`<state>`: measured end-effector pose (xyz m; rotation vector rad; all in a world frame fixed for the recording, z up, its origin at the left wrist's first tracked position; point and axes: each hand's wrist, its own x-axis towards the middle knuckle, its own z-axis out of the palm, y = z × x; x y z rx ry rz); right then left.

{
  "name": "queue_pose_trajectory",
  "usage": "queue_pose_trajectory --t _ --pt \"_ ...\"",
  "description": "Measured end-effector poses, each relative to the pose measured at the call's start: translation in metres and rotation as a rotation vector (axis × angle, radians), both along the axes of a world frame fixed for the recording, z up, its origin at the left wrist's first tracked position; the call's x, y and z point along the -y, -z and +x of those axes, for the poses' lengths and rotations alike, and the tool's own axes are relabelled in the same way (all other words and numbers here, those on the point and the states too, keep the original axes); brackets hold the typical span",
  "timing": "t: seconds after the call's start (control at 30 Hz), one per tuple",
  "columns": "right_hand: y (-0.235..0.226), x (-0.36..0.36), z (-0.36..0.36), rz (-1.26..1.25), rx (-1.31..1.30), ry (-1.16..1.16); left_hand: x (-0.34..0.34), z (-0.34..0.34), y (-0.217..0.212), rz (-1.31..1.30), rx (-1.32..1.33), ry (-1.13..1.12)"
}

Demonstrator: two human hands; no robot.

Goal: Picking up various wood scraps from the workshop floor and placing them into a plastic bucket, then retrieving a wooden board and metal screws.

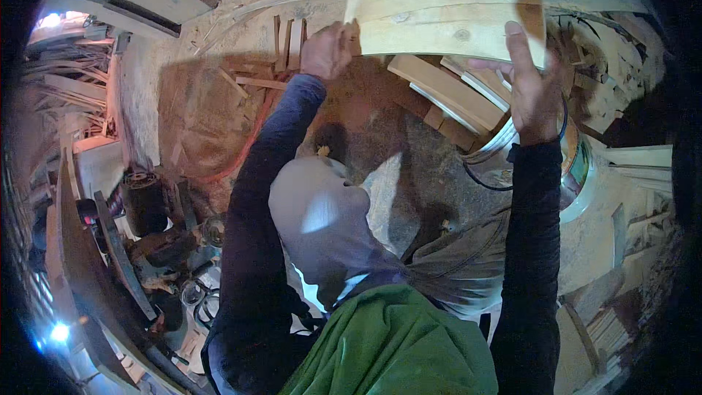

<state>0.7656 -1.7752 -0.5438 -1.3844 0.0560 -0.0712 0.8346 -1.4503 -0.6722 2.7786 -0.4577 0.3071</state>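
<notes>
A broad, pale wooden board [446, 11] with visible grain and a knot is held up at the top of the view. Its lower edge is slightly curved. My left hand [327, 51] is closed around the board's left end. My right hand [532, 91] grips the lower right corner, with the thumb lying over the front face and other fingers partly hidden behind. Both arms, in dark sleeves, are stretched forward. Beneath the board, cut wooden blocks [446, 95] are partly covered by it.
A white bucket [575, 201] stands behind my right forearm. A black cylindrical machine part [144, 202] sits among clutter at left, beside long dark boards [88, 278]. Stacked wood strips [77, 88] lie farther left. A red cord [248, 153] runs over the dusty floor.
</notes>
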Motion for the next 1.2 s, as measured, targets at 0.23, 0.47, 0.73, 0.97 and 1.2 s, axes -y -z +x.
queue_pose_trajectory --t 0.23,0.47,0.73,0.97,1.2 --pt "-0.005 -0.013 0.003 -0.013 0.076 0.057 0.001 -0.002 -0.012 0.126 -0.012 -0.067" --pt "-0.004 -0.004 0.003 0.057 0.017 0.035 -0.002 0.001 -0.008 0.041 -0.041 -0.142" --pt "-0.003 -0.014 0.005 0.003 -0.014 0.028 -0.015 -0.001 0.009 -0.112 -0.279 -0.27" --pt "0.002 -0.013 0.007 -0.01 0.001 0.069 -0.014 -0.002 0.013 -0.554 -0.347 -0.028" --pt "0.002 -0.008 0.008 0.017 -0.024 0.06 -0.014 0.007 0.021 -0.348 -0.234 -0.032"
